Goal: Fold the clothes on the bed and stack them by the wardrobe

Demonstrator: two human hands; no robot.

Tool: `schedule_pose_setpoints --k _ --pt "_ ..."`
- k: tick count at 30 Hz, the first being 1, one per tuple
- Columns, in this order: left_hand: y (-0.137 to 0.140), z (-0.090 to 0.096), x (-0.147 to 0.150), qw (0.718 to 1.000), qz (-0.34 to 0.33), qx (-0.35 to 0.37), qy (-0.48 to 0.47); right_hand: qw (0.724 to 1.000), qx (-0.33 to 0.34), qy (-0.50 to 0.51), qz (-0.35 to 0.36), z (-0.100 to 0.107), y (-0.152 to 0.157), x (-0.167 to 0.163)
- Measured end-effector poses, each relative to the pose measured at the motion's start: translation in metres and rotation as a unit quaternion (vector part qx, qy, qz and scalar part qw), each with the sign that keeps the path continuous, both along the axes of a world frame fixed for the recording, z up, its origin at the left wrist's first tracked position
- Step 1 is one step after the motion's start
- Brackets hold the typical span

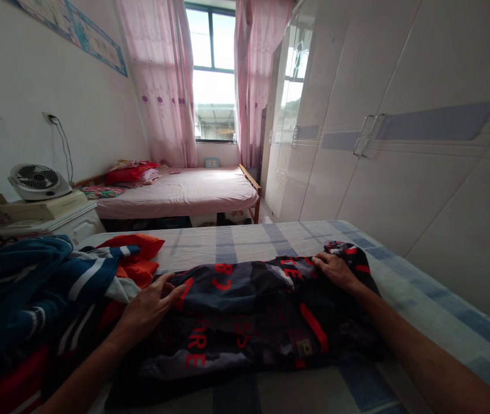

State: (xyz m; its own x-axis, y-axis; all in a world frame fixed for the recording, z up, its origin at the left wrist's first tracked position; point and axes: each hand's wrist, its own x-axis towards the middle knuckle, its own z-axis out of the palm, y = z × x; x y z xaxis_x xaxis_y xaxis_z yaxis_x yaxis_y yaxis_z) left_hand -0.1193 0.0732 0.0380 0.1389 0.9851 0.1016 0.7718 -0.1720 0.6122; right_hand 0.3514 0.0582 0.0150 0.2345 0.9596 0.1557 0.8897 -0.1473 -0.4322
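A black and grey patterned garment (pixel 228 287) with red lettering lies folded lengthwise across the bed in front of me. At its left end my left hand (pixel 154 299) has closed on the upper edge, thumb on top of the cloth. My right hand (pixel 335 269) grips the far edge near the right end, its fingers bent over the fabric. Beyond that hand a bunched part of the garment, with red patches, sticks out. A small label shows near the lower right of the cloth. Part of the fingers of each hand is hidden.
Heaped clothes (pixel 42 287), blue, orange and red, lie at the left. Beneath everything is a blue-and-white checked bedsheet (pixel 400 287). A fan (pixel 40 178) stands on a cabinet at left. Another bed (pixel 184 190) is by the window; a white wardrobe (pixel 357 190) lines the right.
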Motion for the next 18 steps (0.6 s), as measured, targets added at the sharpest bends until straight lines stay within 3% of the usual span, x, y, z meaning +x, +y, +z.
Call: schedule_pose_setpoints --k 3,7,10,12,16,18 --pt "-0.003 0.003 0.012 0.998 -0.032 -0.02 -0.043 1.0 -0.01 -0.025 -0.002 0.002 0.007 0.004" --pt "-0.02 -0.003 0.008 0.993 -0.111 0.035 -0.02 0.998 -0.015 -0.055 -0.009 0.002 0.018 0.006" --pt "-0.029 -0.017 -0.001 0.972 -0.188 0.116 0.076 0.997 -0.018 -0.073 -0.016 -0.002 0.024 0.003" --pt "-0.033 -0.025 -0.004 0.954 -0.205 0.188 0.113 0.997 -0.017 -0.079 -0.017 -0.004 0.027 0.001" --pt "-0.04 -0.024 0.0 0.911 -0.199 0.35 0.095 0.996 0.004 -0.083 -0.008 0.0 0.029 0.003" --pt "-0.044 -0.019 0.004 0.895 -0.198 0.389 0.089 0.996 0.02 -0.087 -0.004 0.004 0.026 0.003"
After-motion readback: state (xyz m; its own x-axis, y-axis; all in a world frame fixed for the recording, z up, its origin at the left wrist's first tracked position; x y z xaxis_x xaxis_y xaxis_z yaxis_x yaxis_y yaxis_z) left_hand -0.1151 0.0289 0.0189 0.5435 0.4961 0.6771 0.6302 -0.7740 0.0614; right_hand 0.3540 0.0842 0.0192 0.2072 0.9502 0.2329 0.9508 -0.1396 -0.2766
